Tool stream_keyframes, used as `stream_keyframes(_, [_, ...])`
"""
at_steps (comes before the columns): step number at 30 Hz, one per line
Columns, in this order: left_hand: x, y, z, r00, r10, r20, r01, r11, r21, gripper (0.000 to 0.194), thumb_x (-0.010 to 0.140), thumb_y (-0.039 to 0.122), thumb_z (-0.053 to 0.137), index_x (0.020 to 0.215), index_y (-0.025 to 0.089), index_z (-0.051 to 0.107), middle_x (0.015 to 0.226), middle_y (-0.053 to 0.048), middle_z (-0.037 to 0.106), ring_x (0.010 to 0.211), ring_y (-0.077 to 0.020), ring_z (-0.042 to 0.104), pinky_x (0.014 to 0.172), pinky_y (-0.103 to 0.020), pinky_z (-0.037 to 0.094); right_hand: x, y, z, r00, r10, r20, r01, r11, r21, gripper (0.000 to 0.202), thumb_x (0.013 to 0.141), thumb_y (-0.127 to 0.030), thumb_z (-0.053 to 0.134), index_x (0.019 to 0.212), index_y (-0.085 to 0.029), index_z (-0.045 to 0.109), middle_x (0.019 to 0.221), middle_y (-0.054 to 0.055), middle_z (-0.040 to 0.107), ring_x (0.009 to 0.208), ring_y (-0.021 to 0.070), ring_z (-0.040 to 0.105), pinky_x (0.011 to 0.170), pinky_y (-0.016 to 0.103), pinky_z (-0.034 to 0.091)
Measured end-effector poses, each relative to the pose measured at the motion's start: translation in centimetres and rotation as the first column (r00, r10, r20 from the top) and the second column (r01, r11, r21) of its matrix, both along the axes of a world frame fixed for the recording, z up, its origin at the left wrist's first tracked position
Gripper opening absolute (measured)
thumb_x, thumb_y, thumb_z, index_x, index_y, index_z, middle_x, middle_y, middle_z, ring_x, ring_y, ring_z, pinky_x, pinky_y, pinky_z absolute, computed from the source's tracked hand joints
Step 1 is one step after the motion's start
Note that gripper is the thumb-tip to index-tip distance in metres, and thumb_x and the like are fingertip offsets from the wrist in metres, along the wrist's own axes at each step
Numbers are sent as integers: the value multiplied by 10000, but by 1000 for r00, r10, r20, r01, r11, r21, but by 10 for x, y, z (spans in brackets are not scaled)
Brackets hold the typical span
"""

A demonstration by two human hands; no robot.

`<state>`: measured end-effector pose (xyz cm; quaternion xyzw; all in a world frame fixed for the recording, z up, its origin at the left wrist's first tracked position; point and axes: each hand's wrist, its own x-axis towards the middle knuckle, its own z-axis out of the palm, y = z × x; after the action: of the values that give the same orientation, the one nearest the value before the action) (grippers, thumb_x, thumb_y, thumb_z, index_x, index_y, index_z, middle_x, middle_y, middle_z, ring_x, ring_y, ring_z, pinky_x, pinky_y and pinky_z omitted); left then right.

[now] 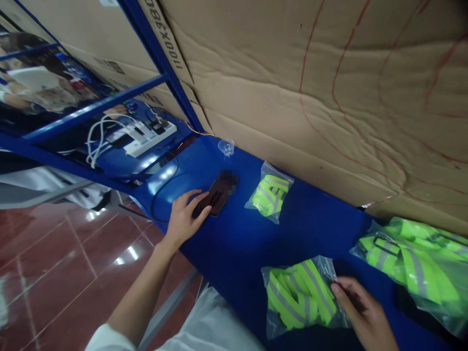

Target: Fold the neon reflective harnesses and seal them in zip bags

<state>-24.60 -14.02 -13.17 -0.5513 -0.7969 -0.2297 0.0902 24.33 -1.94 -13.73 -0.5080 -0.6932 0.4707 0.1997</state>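
My left hand (186,217) is at the near end of a dark smartphone (215,197) lying on the blue table, thumb and fingers closed about its end. Part of the phone is blurred out. Between thumb and fingers, my right hand (361,309) pinches the edge of a clear zip bag (302,295) holding a folded neon-yellow strap with grey reflective stripes. A second bagged yellow strap (270,192) lies farther back, by the cardboard. More bagged straps (417,263), one showing a black buckle, are heaped to the right of my right hand.
A small clear plastic cup (226,147) stands against the cardboard wall (292,97). Blue metal frame bars (98,112) rise at the left. Behind them are a white power strip (149,139) with cables and another person (40,83). A black cable (155,197) loops over the table's left end.
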Motion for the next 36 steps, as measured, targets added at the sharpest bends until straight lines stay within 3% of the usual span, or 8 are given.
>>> stream_keyframes(7, [-2, -7, -10, 999, 4, 53, -1, 998, -69, 628, 988, 565, 553, 1517, 236, 475, 1494, -178, 516, 1363, -366, 508, 1096, -527, 406, 0, 1, 1, 1000, -21, 16, 21, 1000, 12, 321, 845, -559, 722, 903, -243, 734, 741, -6, 699, 661, 140, 701, 618, 121, 551])
stream_keyframes(14, [0, -3, -7, 998, 7, 64, 1, 991, -135, 508, 1027, 543, 469, 1447, 278, 576, 1539, -162, 473, 1394, -376, 477, 1103, -562, 385, 0, 0, 2, 999, -43, 23, 42, 999, 7, 327, 825, -560, 737, 897, -241, 737, 742, -2, 710, 651, 142, 709, 595, 116, 549])
stream_keyframes(22, [2, -2, -4, 998, 18, 64, -9, 992, -126, 600, 1014, 569, 474, 1542, 283, 471, 1597, -170, 406, 1424, -395, 429, 1107, -578, 354, 0, 0, 2, 999, -44, 25, 43, 999, 12, 320, 830, -555, 733, 899, -243, 747, 779, 7, 744, 681, 149, 731, 627, 120, 564])
stream_keyframes(28, [8, 2, -3, 999, -33, 6, 33, 978, -208, 517, 1021, 549, 476, 1480, 328, 563, 1666, -142, 319, 1477, -409, 367, 1144, -622, 273, 0, -1, 4, 998, -49, 33, 48, 999, 22, 312, 829, -544, 735, 895, -239, 746, 781, 12, 754, 667, 148, 729, 616, 120, 563])
stream_keyframes(36, [8, -7, -5, 1000, -17, 11, 18, 993, -116, 511, 1032, 512, 462, 1492, 306, 548, 1671, -145, 324, 1518, -379, 325, 1189, -605, 206, -1, 2, 5, 998, -54, 17, 54, 998, 13, 339, 780, -552, 767, 870, -225, 757, 763, 27, 773, 669, 184, 766, 597, 128, 585])
